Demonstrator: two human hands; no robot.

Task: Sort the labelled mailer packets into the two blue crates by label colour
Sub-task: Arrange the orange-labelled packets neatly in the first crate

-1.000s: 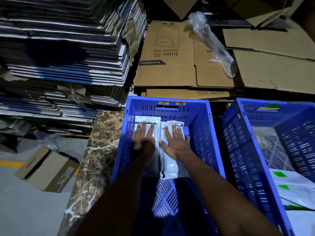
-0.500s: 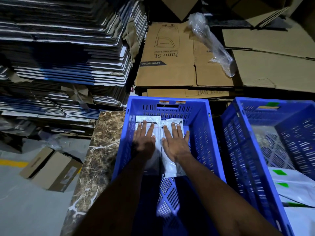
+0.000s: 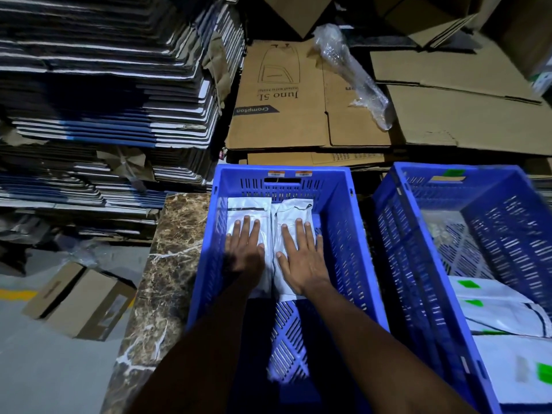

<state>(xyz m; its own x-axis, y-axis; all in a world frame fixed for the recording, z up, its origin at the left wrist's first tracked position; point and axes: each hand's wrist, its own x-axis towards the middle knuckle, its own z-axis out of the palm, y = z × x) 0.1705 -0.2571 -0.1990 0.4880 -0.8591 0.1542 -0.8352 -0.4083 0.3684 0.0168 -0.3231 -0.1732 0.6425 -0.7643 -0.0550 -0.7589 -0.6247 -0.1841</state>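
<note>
Left hand [image 3: 245,249] and right hand [image 3: 300,255], fingers spread, press 2 packets [image 3: 249,209] flat at left crate's [image 3: 283,174] far end. Keep edges parallel.

Slotted blue plastic crates [image 3: 337,210] sit on a polished, veined marble table [image 3: 176,249]. The packets [image 3: 248,210] inside look like smooth white plastic film; behind the crates, matt brown cardboard [image 3: 283,115] and crinkly clear wrap [image 3: 352,73].

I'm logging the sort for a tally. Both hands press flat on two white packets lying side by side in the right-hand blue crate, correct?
Not quite: the head view shows the left hand and right hand pressing flat on the two white packets side by side in the left blue crate. The right blue crate holds the green-labelled packets.
</note>
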